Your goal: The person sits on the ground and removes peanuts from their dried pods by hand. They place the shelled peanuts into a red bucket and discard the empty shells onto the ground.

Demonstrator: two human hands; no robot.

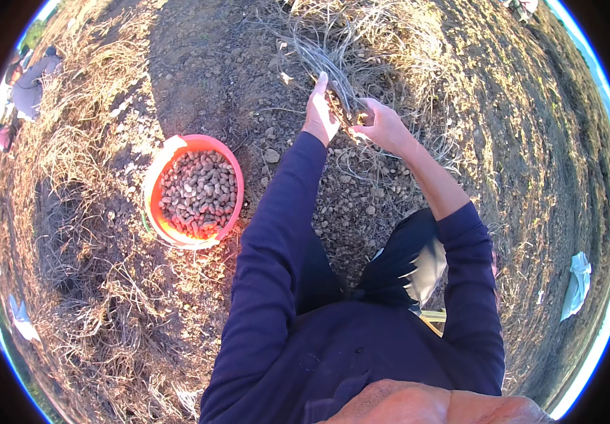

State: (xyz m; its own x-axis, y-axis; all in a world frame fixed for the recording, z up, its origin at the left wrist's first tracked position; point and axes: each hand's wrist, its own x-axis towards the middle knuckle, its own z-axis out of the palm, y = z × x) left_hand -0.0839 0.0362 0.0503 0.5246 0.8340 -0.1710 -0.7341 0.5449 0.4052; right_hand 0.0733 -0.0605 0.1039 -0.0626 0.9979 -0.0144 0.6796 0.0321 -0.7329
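Observation:
A bundle of dried peanut plants (331, 71) lies across my hands, its thin grey stems reaching up and away from me over the soil. My left hand (320, 114) grips the bundle from the left side, thumb pointing up along the stems. At the darker root end, my right hand (387, 127) pinches the plants between thumb and bent fingers; what exactly sits between the fingertips is hidden. To the left of my left forearm stands a red-orange plastic bucket (239, 185), holding many unshelled peanuts (199, 188).
Dry straw and vines (93, 286) cover the ground on the left, with another heap (390, 32) beyond my hands. Clods of soil (271, 156) lie between bucket and legs. People (32, 85) crouch at far left. A pale sack (578, 283) lies far right, a white bag (23, 319) at lower left.

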